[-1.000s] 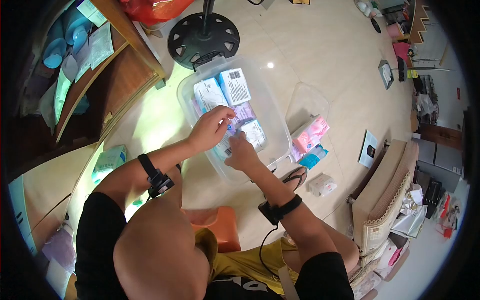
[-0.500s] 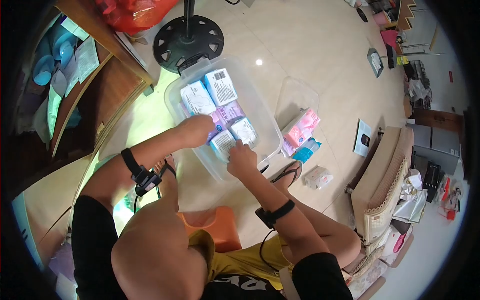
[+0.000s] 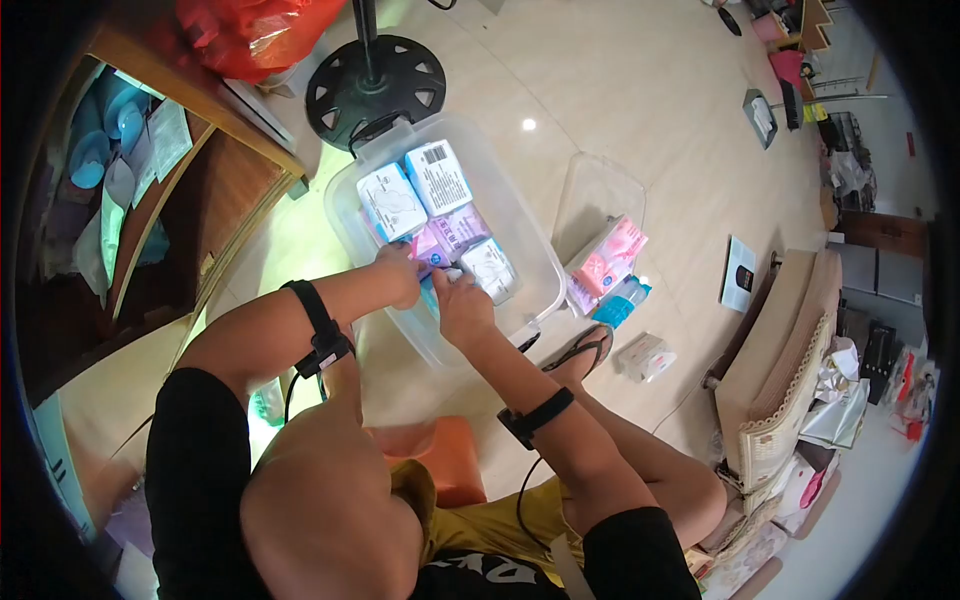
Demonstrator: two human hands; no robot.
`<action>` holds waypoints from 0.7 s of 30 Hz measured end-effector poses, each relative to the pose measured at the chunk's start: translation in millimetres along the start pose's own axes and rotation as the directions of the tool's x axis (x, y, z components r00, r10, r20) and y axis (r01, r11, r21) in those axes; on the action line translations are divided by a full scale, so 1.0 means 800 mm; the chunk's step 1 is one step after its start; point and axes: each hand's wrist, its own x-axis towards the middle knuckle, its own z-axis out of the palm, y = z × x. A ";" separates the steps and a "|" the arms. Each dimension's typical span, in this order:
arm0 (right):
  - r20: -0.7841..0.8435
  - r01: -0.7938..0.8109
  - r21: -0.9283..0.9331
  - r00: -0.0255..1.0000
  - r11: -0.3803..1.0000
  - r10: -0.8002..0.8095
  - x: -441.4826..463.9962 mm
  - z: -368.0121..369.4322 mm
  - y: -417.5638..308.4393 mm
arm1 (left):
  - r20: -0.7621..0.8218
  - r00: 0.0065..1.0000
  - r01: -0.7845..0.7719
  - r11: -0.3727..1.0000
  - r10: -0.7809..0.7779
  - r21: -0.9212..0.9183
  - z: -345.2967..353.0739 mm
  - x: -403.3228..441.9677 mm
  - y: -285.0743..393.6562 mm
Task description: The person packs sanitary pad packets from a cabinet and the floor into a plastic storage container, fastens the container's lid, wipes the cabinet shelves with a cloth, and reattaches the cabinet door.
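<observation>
A clear plastic storage box (image 3: 543,240) stands on the floor in front of me, with several wrapped packs in it. My left hand (image 3: 398,275) reaches over its left side, fingers bent at the edge of a purple pack (image 3: 460,228). Closer to me, my right hand (image 3: 465,308) has its fingers curled down on a white-and-blue pack (image 3: 430,298), which it mostly covers. Right of that hand lies another white pack (image 3: 488,268). Two white packs, one with a line drawing (image 3: 391,202) and one with a barcode (image 3: 437,178), fill the far end.
On the floor to the right are a transparent lid (image 3: 600,180), a pink pack (image 3: 612,255), a blue pack (image 3: 620,300) and a small white package (image 3: 646,357). A black round stand base (image 3: 415,85) touches close behind the box. A wooden cabinet (image 3: 240,190) is at left.
My right hand has shifted left and slightly up, now covering most of the near white-and-blue pack. My left hand has drawn back a little to the left, uncovering more purple wrapping.
</observation>
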 end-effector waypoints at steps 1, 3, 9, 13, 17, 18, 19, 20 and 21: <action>-0.014 0.020 -0.001 1.000 1.000 -0.020 0.002 0.005 0.000 | -0.044 0.999 -0.001 1.000 0.000 -0.026 0.004 -0.002 0.000; -0.028 0.037 0.005 0.999 0.999 -0.037 0.012 0.015 -0.003 | -0.050 0.999 0.008 0.999 -0.011 -0.051 0.005 -0.002 0.002; -0.099 0.042 0.114 0.995 0.993 -0.031 0.031 0.037 0.000 | -0.098 0.995 -0.037 0.995 0.028 -0.092 0.011 0.003 0.001; 0.014 0.193 0.417 0.976 0.888 -0.219 0.009 -0.036 0.064 | -0.277 0.910 -0.392 0.857 0.309 -0.333 -0.013 -0.019 -0.028; -0.648 0.263 0.507 0.745 0.821 0.161 0.049 -0.143 0.057 | -0.747 0.598 -0.083 0.904 -0.292 -0.420 -0.060 -0.088 -0.089; -0.640 0.306 0.564 0.749 0.767 0.172 0.065 -0.152 0.050 | -0.697 0.645 -0.054 0.892 -0.313 -0.450 -0.058 -0.092 -0.091; -0.645 0.321 0.563 0.747 0.762 0.162 0.079 -0.153 0.047 | -0.643 0.687 -0.018 0.876 -0.339 -0.482 -0.054 -0.096 -0.094; -0.615 0.324 0.543 0.782 0.775 0.104 0.096 -0.145 0.043 | -0.730 0.618 -0.111 0.888 -0.291 -0.447 -0.037 -0.082 -0.087; -0.583 0.344 0.523 0.812 0.780 0.033 0.116 -0.131 0.030 | -0.802 0.540 -0.181 0.895 -0.255 -0.407 -0.012 -0.058 -0.079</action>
